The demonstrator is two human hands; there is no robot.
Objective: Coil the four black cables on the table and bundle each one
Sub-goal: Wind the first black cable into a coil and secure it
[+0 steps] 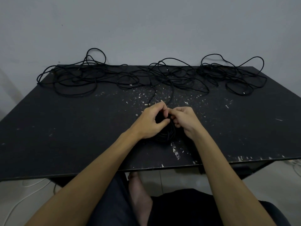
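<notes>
Nearest the camera, a bare foot (pixel 138 191) rests on the pale floor (pixel 175 180) under the front edge of the black counter (pixel 65 128), with dark-clothed legs to either side of it. A thin white cord (pixel 21 199) trails across the floor at the lower left.

Both forearms reach forward over the counter to a coil of black cable (pixel 164 135) that sits between the wrists, near the front middle of the top. The left hand (pixel 149 121) has its fingers curled round the upper part of the coil, thumb tip pressed against the strands. The right hand (pixel 184 119) meets it from the other side, its fingers (pixel 175 122) bent and pinching the cable at the top of the coil (just how many turns they catch is hidden by the knuckles). The two hands touch each other above the coil.

From the hands, two black strands (pixel 171 92) run away across a patch of the counter speckled with chipped pale flecks, toward the back.

Along the far edge lie the loose cables (pixel 162 74) in tangled loops: a heap on the left (pixel 73 79), a middle one that the strands lead into, and a heap on the right (pixel 236 75). Some loops rise against the grey wall (pixel 146 22) behind the counter, and a few hang past the counter's left and right corners.
</notes>
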